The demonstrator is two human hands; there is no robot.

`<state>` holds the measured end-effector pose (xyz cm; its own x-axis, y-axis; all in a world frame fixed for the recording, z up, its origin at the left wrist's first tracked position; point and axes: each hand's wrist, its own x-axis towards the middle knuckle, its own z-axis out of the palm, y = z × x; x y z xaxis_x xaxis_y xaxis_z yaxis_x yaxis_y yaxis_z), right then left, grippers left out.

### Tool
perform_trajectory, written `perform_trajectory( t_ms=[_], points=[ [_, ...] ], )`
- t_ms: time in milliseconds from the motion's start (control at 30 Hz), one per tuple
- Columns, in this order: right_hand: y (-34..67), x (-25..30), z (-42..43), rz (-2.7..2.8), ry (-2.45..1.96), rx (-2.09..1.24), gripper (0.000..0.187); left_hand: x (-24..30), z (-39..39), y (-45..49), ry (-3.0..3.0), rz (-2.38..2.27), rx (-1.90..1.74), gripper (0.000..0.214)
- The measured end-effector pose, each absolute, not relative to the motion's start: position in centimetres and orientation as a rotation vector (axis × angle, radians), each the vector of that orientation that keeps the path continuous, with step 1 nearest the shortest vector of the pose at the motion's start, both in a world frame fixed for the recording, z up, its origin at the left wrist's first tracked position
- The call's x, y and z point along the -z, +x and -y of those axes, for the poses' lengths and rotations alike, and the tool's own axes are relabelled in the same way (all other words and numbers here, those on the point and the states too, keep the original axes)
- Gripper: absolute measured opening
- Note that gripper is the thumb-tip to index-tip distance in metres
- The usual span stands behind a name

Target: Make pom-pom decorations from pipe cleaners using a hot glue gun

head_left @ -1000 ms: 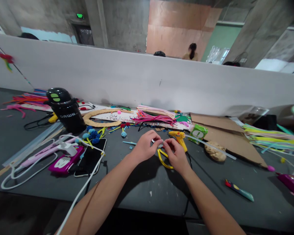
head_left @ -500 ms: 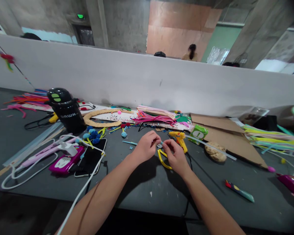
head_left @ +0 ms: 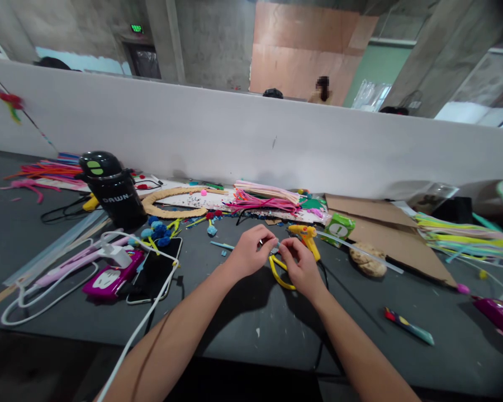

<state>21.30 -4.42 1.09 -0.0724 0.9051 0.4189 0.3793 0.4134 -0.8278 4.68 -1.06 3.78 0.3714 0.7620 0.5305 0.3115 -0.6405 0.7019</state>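
Observation:
My left hand [head_left: 249,251] and my right hand [head_left: 302,265] meet fingertip to fingertip over the dark table [head_left: 243,324]. Both are pinched on a small light-blue piece [head_left: 275,245] between them, too small to name with certainty. A yellow pipe-cleaner loop [head_left: 279,271] lies under and between the hands. A yellow glue gun [head_left: 305,234] lies just beyond my right hand.
A black jar [head_left: 111,187], a phone [head_left: 153,268], a magenta device [head_left: 111,276] and white cables [head_left: 46,290] lie at the left. Pipe-cleaner bundles [head_left: 264,198], cardboard [head_left: 385,223] and a green box [head_left: 338,226] line the white partition [head_left: 251,134]. A person stands behind the partition.
Both hands stay almost in place; the fingertips shifted slightly on the small piece. The person behind the partition has moved a little left.

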Motion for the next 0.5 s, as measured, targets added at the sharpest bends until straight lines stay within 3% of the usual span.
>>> perform_trajectory(
  t_ms=[500],
  points=[
    [21.32, -1.1, 4.41, 1.645, -1.147, -0.613, 0.021, -3.69, 1.02, 4.77, 2.127, -0.961, -1.26, 0.018]
  ],
)
